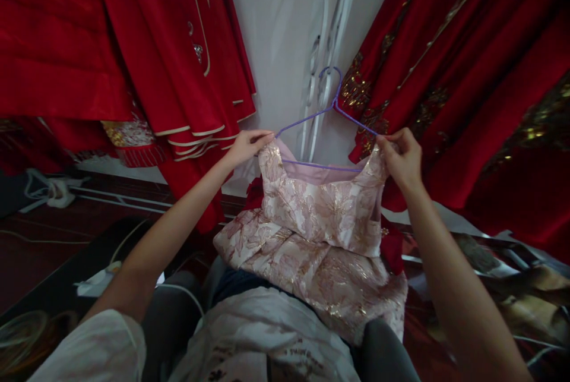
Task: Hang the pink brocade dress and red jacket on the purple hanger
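Note:
A pale pink dress with a shiny gold floral pattern hangs on a thin purple clothes hanger, its skirt spread across my lap. My left hand pinches the dress's left shoulder strap at that end of the hanger. At the other end, my right hand pinches the right strap between thumb and fingers. The hanger's hook points away from me, in front of white doors, and touches nothing I can make out. Its lower bar crosses behind the neckline.
Red garments with gold trim hang on the left. More red garments with gold sequins hang on the right. White cabinet doors stand between them. A white object with a cable lies at lower left. Assorted items lie at lower right.

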Tool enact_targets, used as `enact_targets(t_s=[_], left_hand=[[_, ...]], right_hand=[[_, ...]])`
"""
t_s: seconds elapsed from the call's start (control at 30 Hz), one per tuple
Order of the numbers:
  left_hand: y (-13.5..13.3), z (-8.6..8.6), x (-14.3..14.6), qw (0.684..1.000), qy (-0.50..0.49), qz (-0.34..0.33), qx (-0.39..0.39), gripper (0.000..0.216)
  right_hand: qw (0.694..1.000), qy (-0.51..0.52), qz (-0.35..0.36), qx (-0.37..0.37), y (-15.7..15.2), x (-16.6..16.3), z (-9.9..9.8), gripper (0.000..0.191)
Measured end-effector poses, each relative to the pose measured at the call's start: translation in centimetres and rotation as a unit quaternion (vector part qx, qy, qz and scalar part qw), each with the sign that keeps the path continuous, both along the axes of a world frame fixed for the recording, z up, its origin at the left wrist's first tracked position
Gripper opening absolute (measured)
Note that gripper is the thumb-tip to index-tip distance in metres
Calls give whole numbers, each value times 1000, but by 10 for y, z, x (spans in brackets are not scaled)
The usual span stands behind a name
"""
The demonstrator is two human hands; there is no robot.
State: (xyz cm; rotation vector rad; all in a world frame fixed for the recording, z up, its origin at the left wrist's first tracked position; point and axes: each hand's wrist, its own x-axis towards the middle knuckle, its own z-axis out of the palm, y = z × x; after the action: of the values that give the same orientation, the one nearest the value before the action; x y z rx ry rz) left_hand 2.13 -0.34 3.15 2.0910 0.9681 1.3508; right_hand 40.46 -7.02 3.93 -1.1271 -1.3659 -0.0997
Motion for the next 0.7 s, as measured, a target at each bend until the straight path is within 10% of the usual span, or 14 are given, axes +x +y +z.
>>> enact_targets(t_s=[0.2,0.33,0.53,0.7], left_hand=[[0,16,-10,997,-7,-50,-56,53],[18,-47,-37,989,-63,2,-133,53],[10,-148,-50,975,134,47,-172,36],[1,-161,-32,973,71,71,-209,29]], right_hand=[[997,58,42,-37,5,-3,-4,33],[993,85,63,-47,14,-3,-12,33],[992,91,69,-46,20,-2,-18,30],[993,93,66,-42,20,-4,-18,33]])
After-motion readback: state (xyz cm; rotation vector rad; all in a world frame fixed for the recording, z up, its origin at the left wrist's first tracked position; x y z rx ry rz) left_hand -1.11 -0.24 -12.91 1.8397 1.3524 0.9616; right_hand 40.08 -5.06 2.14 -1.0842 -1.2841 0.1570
